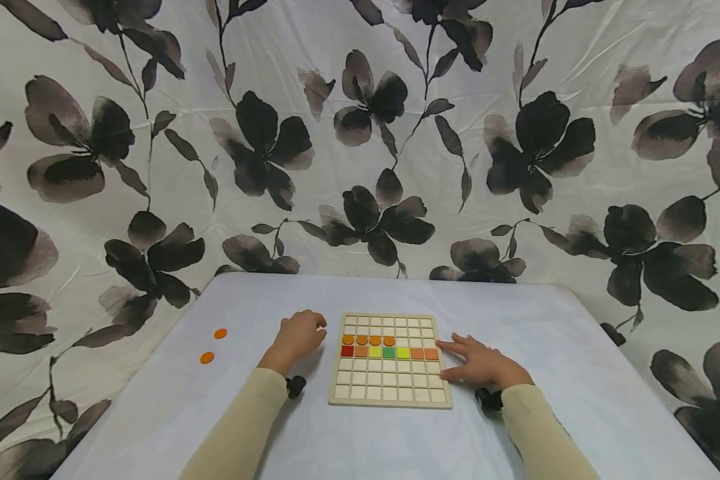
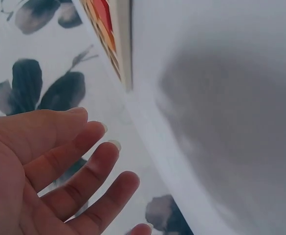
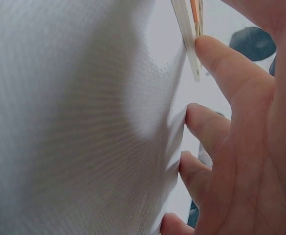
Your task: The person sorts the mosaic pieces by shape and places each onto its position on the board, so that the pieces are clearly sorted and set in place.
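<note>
A wooden grid board [image 1: 390, 402] lies flat on the table. One row holds coloured squares, among them a red square [image 1: 347, 351], a green square [image 1: 389, 352] and yellow and orange ones. In the row above, from the left edge, sit several orange discs [image 1: 375, 341]. My left hand [image 1: 300, 338] hovers just left of the board, its fingers loosely bent with nothing between them in the left wrist view. At the board's right edge rests my right hand [image 1: 477, 362], fingers spread; in the right wrist view its index fingertip [image 3: 206, 46] touches the rim and other fingertips touch the table.
Two loose orange discs, one farther back [image 1: 220, 333] and a nearer one [image 1: 207, 358], lie on the white tablecloth [image 1: 264, 300] at the left. Behind the table hangs a white cloth [image 1: 312, 167] with dark flowers. Each wrist wears a small black device.
</note>
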`<move>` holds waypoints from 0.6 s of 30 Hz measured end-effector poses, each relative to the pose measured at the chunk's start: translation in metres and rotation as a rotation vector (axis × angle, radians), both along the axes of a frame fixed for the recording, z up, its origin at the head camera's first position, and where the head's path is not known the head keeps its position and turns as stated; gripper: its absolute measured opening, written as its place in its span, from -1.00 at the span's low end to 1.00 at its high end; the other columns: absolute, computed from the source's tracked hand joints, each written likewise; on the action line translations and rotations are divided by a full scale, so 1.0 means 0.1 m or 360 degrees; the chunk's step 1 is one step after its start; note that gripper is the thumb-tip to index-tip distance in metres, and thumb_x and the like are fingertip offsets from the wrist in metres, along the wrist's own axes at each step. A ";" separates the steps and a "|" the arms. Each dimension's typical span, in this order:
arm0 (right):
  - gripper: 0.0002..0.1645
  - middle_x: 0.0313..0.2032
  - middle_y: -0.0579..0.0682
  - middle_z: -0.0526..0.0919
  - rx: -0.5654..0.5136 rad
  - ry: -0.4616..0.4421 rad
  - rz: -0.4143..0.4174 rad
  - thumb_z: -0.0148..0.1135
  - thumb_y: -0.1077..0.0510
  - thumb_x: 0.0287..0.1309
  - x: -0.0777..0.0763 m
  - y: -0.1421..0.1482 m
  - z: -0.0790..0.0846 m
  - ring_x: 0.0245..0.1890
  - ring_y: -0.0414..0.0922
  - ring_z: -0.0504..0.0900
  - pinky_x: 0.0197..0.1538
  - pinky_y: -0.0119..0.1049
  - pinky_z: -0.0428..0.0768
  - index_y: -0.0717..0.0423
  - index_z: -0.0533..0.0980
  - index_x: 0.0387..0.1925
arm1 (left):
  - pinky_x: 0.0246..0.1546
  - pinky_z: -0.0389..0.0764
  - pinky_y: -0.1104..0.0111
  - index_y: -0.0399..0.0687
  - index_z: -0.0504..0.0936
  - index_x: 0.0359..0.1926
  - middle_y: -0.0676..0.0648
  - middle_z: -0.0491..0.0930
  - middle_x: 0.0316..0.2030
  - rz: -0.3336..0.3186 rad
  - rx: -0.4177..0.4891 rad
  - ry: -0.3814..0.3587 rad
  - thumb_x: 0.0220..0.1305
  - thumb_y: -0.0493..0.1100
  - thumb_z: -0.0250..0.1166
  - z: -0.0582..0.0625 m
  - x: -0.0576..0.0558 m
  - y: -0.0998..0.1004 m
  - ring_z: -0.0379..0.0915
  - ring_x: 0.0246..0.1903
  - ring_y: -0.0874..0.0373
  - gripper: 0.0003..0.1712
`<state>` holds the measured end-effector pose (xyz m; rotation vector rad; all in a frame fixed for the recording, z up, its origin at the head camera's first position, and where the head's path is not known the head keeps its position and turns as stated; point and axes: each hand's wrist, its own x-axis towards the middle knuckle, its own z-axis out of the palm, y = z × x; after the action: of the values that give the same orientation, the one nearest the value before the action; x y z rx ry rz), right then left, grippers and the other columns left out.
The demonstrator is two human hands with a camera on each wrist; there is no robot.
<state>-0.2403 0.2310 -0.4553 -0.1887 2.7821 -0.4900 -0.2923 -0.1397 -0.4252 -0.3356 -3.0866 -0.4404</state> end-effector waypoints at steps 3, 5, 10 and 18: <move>0.02 0.48 0.10 0.12 -0.0001 0.0000 0.0000 0.27 -0.47 -0.08 0.01 -0.01 0.00 0.47 0.29 -0.01 0.26 0.54 -0.03 -0.25 0.26 0.41 | -0.05 0.44 -0.03 -0.06 0.68 -0.04 -0.06 0.66 -0.13 0.0018 -0.0013 -0.0002 0.29 -0.11 0.25 0.01 0.02 -0.11 0.55 -0.10 -0.01 -0.74; 0.02 0.48 0.10 0.12 0.0005 0.0003 0.0004 0.27 -0.47 -0.08 0.00 0.00 0.00 0.47 0.29 -0.01 0.25 0.54 -0.03 -0.25 0.26 0.41 | -0.07 0.45 -0.03 -0.07 0.68 -0.03 -0.08 0.66 -0.12 0.0027 -0.0020 -0.0001 0.29 -0.12 0.24 0.02 0.03 -0.18 0.55 -0.10 -0.02 -0.73; 0.01 0.49 0.08 0.11 0.0009 0.0004 -0.0006 0.26 -0.47 -0.07 -0.01 0.02 -0.03 0.48 0.27 -0.01 0.26 0.54 -0.03 -0.27 0.25 0.41 | -0.09 0.46 -0.05 -0.08 0.66 0.00 -0.10 0.65 -0.09 0.0045 -0.0033 -0.0005 0.30 -0.12 0.24 0.03 0.06 -0.36 0.56 -0.08 -0.05 -0.71; 0.00 0.49 0.08 0.12 -0.0012 0.0003 -0.0016 0.28 -0.45 -0.07 0.01 -0.01 0.00 0.48 0.25 0.00 0.26 0.53 -0.04 -0.27 0.26 0.40 | -0.08 0.43 -0.06 -0.17 0.62 0.04 -0.15 0.64 -0.09 0.0151 -0.0016 -0.0038 0.27 -0.15 0.25 0.05 0.10 -0.66 0.54 -0.08 -0.09 -0.66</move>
<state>-0.2397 0.2300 -0.4556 -0.1774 2.7846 -0.5034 -0.2824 -0.2057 -0.4201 -0.1843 -3.1121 -0.4298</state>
